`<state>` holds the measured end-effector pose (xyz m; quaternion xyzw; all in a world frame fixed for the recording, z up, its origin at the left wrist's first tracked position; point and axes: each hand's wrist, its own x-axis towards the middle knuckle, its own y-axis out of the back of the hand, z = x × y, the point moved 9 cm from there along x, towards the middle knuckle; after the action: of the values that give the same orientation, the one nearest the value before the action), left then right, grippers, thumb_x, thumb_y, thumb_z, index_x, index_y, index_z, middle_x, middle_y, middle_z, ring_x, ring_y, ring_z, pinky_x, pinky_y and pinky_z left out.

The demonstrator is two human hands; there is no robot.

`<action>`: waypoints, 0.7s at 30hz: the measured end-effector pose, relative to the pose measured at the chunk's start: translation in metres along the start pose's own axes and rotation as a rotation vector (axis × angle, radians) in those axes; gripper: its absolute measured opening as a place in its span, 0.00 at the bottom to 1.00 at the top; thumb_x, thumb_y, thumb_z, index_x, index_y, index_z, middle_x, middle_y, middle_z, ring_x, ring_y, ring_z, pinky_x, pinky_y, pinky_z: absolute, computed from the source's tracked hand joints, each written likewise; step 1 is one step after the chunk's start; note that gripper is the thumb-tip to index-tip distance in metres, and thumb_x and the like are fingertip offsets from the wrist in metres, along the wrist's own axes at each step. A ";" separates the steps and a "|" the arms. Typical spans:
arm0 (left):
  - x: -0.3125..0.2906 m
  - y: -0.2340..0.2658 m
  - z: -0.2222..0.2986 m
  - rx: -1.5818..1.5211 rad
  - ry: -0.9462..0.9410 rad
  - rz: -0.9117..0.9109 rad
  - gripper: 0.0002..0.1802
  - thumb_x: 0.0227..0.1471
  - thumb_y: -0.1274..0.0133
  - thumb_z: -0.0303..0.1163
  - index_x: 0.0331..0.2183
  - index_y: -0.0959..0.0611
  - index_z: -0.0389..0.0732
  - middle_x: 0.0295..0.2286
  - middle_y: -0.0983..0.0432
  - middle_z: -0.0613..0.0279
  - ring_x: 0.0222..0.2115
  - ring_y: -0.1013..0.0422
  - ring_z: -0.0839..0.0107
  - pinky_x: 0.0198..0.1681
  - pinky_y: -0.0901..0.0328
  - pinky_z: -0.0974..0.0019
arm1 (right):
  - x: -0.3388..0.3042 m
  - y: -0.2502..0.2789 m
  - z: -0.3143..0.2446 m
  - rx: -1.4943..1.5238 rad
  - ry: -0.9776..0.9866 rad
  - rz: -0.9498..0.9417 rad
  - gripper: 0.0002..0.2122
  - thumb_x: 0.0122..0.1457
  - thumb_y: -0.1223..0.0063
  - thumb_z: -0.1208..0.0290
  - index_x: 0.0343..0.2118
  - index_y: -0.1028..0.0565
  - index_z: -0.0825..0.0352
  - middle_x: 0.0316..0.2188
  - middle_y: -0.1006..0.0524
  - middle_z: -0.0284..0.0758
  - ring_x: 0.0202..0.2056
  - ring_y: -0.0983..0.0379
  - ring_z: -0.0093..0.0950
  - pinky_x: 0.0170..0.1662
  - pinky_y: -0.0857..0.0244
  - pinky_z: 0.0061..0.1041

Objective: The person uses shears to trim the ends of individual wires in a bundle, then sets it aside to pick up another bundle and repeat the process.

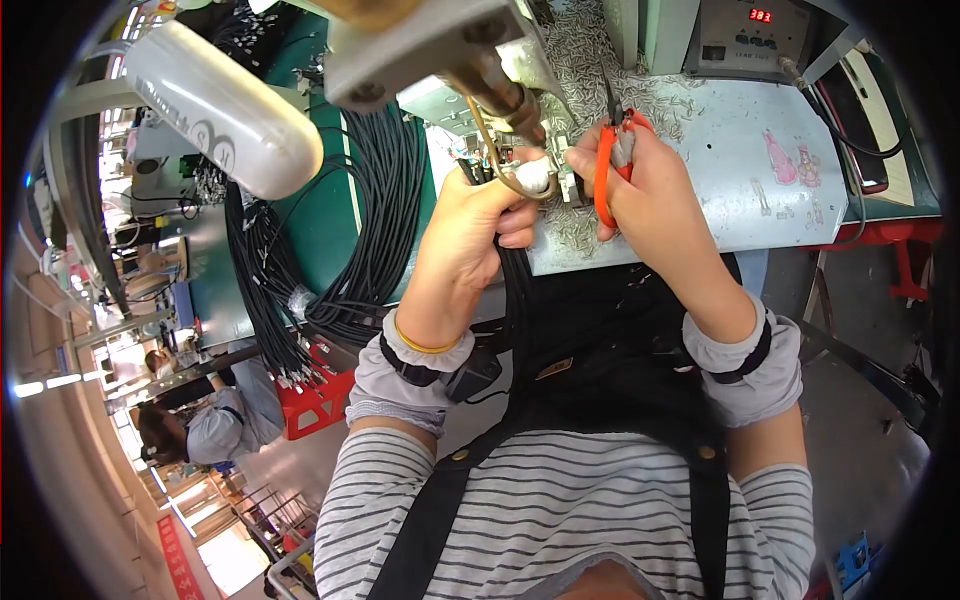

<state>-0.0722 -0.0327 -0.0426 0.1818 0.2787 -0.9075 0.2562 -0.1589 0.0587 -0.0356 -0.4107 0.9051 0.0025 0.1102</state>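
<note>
Under the hanging metal head of a bench machine (430, 50), the work looks to be midway. The left hand (472, 222) has its fingers curled and clamped on a bundle of black cables (515, 290), which hangs down across the dark apron (600, 340); the upper ends reach up beside the copper-coloured nozzle (515, 108). The right hand (650, 185) is wrapped around orange-handled pliers (604, 180), their dark nose pointing away from the body, while its thumb and forefinger reach in beside the small metal fixture (565, 165). Whether those two fingertips pinch anything is hard to tell, as the fixture and fingers crowd together there.

As for what is done, loose metal bits (580, 35) lie thick over the pale work plate (730, 160), which suggests many pieces are already handled. To the left, a large coil of black cables (385, 200) lies on the green tabletop (310, 235); whether it is finished or waiting does not show. The bundle in hand appears not yet complete, since it is held at the nozzle.
</note>
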 end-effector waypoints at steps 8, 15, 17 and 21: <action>-0.001 -0.006 0.007 0.014 -0.029 -0.061 0.09 0.43 0.50 0.24 0.30 0.30 0.36 0.15 0.40 0.71 0.11 0.49 0.86 0.11 0.55 0.81 | 0.000 0.001 0.004 0.006 0.045 0.037 0.07 0.53 0.51 0.71 0.28 0.34 0.68 0.14 0.39 0.24 0.13 0.44 0.12 0.14 0.45 0.13; 0.000 -0.005 0.007 0.016 -0.024 -0.047 0.08 0.43 0.50 0.23 0.30 0.29 0.36 0.16 0.38 0.70 0.11 0.49 0.86 0.11 0.55 0.81 | 0.001 0.002 0.005 -0.070 0.062 0.039 0.07 0.52 0.51 0.71 0.28 0.35 0.67 0.14 0.39 0.25 0.13 0.44 0.12 0.14 0.46 0.12; 0.001 -0.004 0.007 0.028 -0.030 -0.043 0.08 0.43 0.50 0.24 0.30 0.29 0.36 0.16 0.38 0.70 0.11 0.49 0.86 0.11 0.55 0.81 | 0.001 0.001 0.005 -0.063 0.067 0.047 0.07 0.53 0.51 0.71 0.28 0.35 0.67 0.14 0.38 0.25 0.13 0.44 0.12 0.14 0.46 0.12; -0.002 -0.005 0.007 0.057 -0.027 -0.047 0.07 0.43 0.50 0.24 0.29 0.28 0.36 0.17 0.37 0.69 0.11 0.48 0.85 0.12 0.54 0.80 | 0.000 0.001 0.005 -0.039 0.088 0.063 0.07 0.53 0.51 0.71 0.28 0.35 0.67 0.14 0.38 0.25 0.13 0.44 0.12 0.14 0.47 0.13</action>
<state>-0.0744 -0.0330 -0.0339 0.1701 0.2533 -0.9233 0.2332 -0.1587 0.0603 -0.0403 -0.3839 0.9213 0.0056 0.0623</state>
